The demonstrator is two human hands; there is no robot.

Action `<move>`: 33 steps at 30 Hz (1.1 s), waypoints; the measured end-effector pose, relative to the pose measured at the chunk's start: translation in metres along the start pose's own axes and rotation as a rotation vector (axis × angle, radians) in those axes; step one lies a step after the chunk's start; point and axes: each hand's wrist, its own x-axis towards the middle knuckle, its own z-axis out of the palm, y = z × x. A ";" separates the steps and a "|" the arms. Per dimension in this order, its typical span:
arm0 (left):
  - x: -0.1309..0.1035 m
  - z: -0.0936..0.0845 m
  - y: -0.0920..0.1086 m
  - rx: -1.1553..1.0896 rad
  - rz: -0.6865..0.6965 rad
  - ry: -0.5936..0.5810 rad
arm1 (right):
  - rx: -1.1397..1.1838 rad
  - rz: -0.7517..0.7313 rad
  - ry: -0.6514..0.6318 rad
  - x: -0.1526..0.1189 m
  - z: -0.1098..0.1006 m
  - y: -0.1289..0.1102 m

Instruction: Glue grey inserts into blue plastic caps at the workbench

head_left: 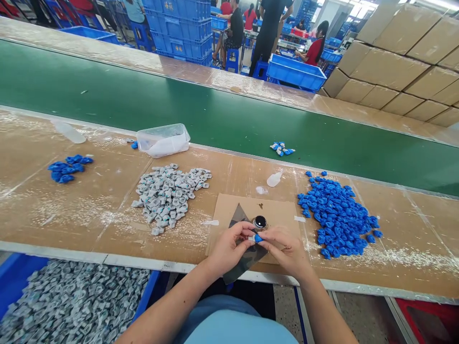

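Observation:
Over a cardboard sheet (283, 210), my two hands meet fingertip to fingertip. My left hand (227, 246) pinches a small whitish-grey part (251, 238). Its end meets a small blue part (257, 238) pinched by my right hand (287, 249); whether they are joined is hidden by the fingers. Just beyond the fingertips sits a small round pot with a dark top (260, 222). A dark patterned strip (242, 267) lies beneath my hands, reaching over the table's front edge. To the left spreads a pile of grey parts (170, 193), and to the right a pile of blue parts (339, 215).
A clear plastic tub (163, 140) and a translucent bottle (274, 179) stand toward the green conveyor belt (222, 114). Blue-and-white pieces (282, 148) lie on the belt. More blue pieces (68, 168) lie far left. A blue crate (152, 286) of grey parts sits below the table's edge.

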 end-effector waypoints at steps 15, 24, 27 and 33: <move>-0.005 0.003 0.007 0.097 -0.001 -0.044 | -0.009 -0.084 0.042 -0.011 0.007 -0.001; -0.009 -0.003 0.035 0.185 -0.014 -0.136 | -0.076 -0.139 0.003 -0.013 -0.004 -0.022; -0.012 0.000 0.038 0.215 -0.014 -0.125 | -0.040 -0.097 0.029 -0.013 -0.003 -0.028; -0.016 0.008 0.030 0.034 -0.014 -0.043 | 0.114 0.002 0.163 -0.019 0.007 -0.027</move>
